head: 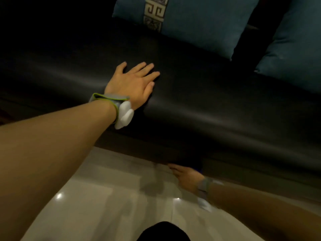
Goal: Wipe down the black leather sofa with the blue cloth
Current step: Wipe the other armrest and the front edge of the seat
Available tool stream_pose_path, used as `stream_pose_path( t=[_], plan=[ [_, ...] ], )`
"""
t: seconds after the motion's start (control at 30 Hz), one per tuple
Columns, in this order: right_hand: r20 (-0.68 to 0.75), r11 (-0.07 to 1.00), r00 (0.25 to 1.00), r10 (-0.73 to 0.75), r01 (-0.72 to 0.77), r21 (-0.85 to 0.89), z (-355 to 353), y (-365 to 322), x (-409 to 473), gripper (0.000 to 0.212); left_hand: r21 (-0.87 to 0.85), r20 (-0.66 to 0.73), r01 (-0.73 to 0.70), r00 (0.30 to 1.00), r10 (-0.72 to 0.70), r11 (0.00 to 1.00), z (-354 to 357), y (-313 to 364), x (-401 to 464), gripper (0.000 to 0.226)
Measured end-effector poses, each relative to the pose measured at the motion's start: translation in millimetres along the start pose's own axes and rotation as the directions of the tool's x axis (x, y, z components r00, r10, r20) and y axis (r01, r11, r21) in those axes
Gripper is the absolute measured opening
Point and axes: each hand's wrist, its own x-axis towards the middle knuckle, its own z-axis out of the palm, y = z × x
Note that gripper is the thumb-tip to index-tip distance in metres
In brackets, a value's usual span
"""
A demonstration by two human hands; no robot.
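Apparently wiping is mid-way: the left hand (133, 82) lies flat, fingers straight, on the sofa (208, 105) seat at centre frame. The right hand (186, 174), lower right, reaches along the sofa's base where a sliver of blue, likely the cloth (200, 168), shows; its grasp I cannot tell. How much remains is unclear.

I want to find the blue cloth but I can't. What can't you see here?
Head view:
- Blue cloth: only a dark blue sliver shows beside the right hand, in the sofa's shadow.
- Right hand's fingers: blurred; grip unclear.
- Teal cushions: cut off by the top edge.
- Left hand: flat, hiding the leather beneath.
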Motion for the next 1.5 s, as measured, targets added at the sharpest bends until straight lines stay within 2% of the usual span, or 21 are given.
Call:
stream_pose_path(
  t=[0.07,0.1,0.13,0.2,0.27,0.37,0.43,0.53,0.63,0.7,0.77,0.83,0.9,0.97,1.03,1.1,1.23,1.3,1.33,1.4,1.5],
  plan=[
    [-0.047,0.971,0.995,-0.091,0.079,-0.225,11.9,21.6,-35.2,0.061,0.007,0.001,-0.010,1.000,0.010,1.000,0.2,1.5,-3.2,0.055],
    [-0.149,0.915,0.954,-0.260,0.194,-0.355,22.5,30.7,-44.4,0.063,0.009,0.005,-0.011,1.000,0.011,1.000,0.1,1.7,-3.9,0.057],
    [-0.215,0.893,0.920,-0.328,0.227,-0.389,14.8,44.4,-56.6,0.072,0.005,0.008,-0.010,1.000,0.010,1.000,-0.4,2.1,-3.8,0.058],
    [-0.455,0.965,0.864,-0.216,0.119,-0.232,-2.3,69.6,-73.2,0.084,0.012,0.012,-0.002,1.000,0.002,1.000,-2.6,3.9,-3.2,0.057],
    [-0.662,0.996,0.744,-0.085,0.044,-0.078,-21.9,81.0,-77.3,0.088,0.005,0.019,0.009,1.000,-0.009,1.000,-4.8,5.6,-3.0,0.054],
    [-0.853,0.976,0.477,0.213,-0.063,0.209,-57.8,87.7,-75.1,0.074,0.033,0.033,0.033,0.999,-0.034,0.999,-8.9,6.9,-6.1,0.051],
    [-0.798,0.857,0.325,0.508,-0.095,0.507,-63.6,95.7,-76.7,0.072,0.043,0.057,0.094,0.994,-0.096,0.995,-10.0,9.2,-12.4,0.050],
    [-0.482,0.501,0.146,0.864,-0.159,0.851,-49.6,106.8,-91.4,0.073,0.037,-0.007,0.152,0.988,-0.152,0.988,-17.8,42.7,-15.3,0.049],
    [-0.132,0.127,-0.052,0.990,-0.099,0.987,-39.4,106.1,-95.0,0.064,-0.010,-0.016,0.019,1.000,-0.019,1.000,-19.2,86.7,-17.2,0.053],
    [0.004,-0.007,-0.109,0.994,-0.027,1.000,-55.0,95.4,-84.6,0.059,-0.057,0.032,-0.074,0.997,0.076,0.996,-16.5,106.9,-10.4,0.050],
    [-0.090,0.086,-0.079,0.993,-0.056,0.995,-77.5,81.2,-69.0,0.061,-0.077,0.072,-0.154,0.985,0.159,0.985,-10.7,119.9,-0.4,0.050],
    [-0.326,0.328,0.050,0.944,-0.048,0.943,-93.9,66.3,-55.9,0.066,-0.086,0.086,-0.215,0.971,0.222,0.973,-9.8,130.1,8.0,0.050],
    [-0.529,0.536,0.125,0.839,-0.031,0.844,-89.2,59.8,-51.5,0.072,-0.103,0.078,-0.220,0.970,0.229,0.970,-11.3,135.2,15.1,0.048],
    [-0.584,0.600,0.167,0.794,-0.065,0.797,-60.9,57.7,-58.4,0.079,-0.123,0.076,-0.219,0.970,0.229,0.968,-12.8,142.9,21.3,0.047],
    [-0.520,0.534,0.124,0.845,-0.133,0.835,-22.0,55.7,-73.2,0.080,-0.128,0.080,-0.243,0.964,0.254,0.961,-11.7,153.3,27.1,0.047],
    [-0.374,0.376,0.037,0.927,-0.130,0.918,20.2,57.4,-88.9,0.073,-0.140,0.120,-0.250,0.956,0.267,0.958,-9.6,163.4,32.5,0.049],
    [0.078,-0.051,-0.215,0.974,0.129,0.990,44.0,54.6,-89.7,0.058,-0.027,0.222,-0.253,0.942,0.252,0.967,7.4,184.1,31.7,0.062],
    [0.215,-0.149,-0.321,0.922,0.219,0.964,25.4,48.1,-73.9,0.054,0.001,0.201,-0.251,0.948,0.246,0.968,12.5,185.4,28.6,0.065],
    [0.225,-0.158,-0.319,0.921,0.223,0.962,12.8,41.1,-63.9,0.055,-0.004,0.196,-0.252,0.949,0.248,0.968,13.3,184.9,27.9,0.066],
    [0.058,-0.024,-0.223,0.973,0.152,0.988,-14.5,14.3,-38.3,0.061,-0.006,0.195,-0.254,0.948,0.250,0.967,13.9,183.5,26.9,0.068],
    [-0.467,0.472,0.117,0.877,-0.018,0.881,-47.1,-36.6,-2.3,0.076,-0.007,0.182,-0.249,0.952,0.246,0.968,15.1,182.5,26.3,0.069]
  ],
)
